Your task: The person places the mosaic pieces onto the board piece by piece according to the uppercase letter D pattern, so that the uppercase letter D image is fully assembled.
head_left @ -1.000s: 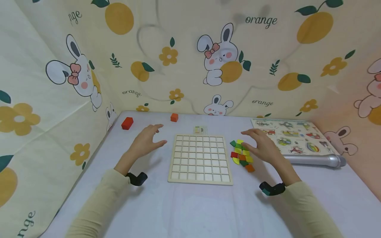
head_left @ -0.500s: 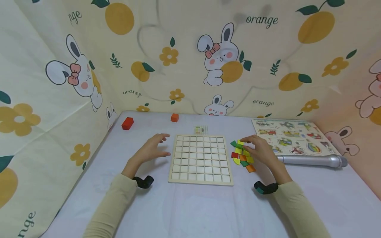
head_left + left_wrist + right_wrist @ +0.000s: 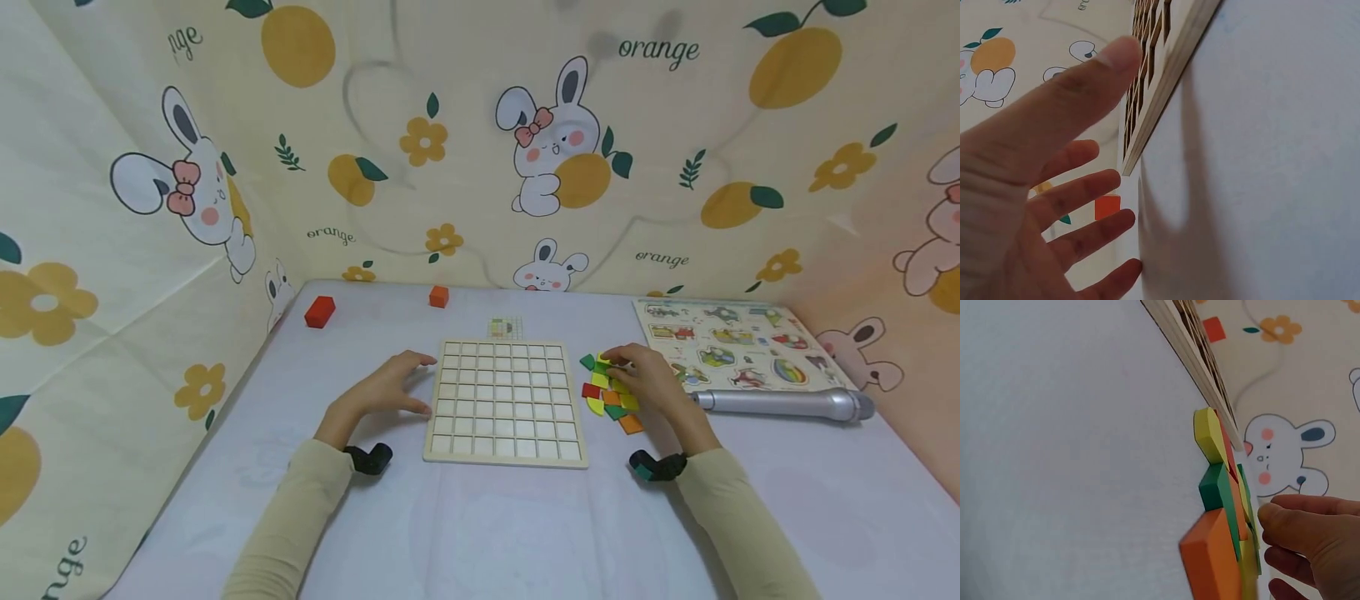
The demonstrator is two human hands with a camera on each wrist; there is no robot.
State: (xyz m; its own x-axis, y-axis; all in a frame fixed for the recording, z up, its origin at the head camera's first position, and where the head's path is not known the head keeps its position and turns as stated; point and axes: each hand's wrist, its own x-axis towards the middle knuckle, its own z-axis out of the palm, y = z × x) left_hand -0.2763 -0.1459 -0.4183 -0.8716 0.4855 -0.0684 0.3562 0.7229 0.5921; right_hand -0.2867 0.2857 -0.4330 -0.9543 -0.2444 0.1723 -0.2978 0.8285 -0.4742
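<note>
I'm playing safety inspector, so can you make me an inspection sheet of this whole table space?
Surface: pale tabletop, lightly creased.
Job's things: wooden grid board lying flat; coloured blocks bunched by its right side.
Clutter: red block at the far left; orange cube near the back; small printed grid beyond the board; picture board on the right, with a silver microphone-like thing along its near edge.
Grippers: left hand spread at the board's left edge, contact unclear; right hand at the blocks, grip unclear.
Cables: nothing seen on the tabletop.
Surroundings: rabbit-and-orange printed cloth behind and at both sides.
</note>
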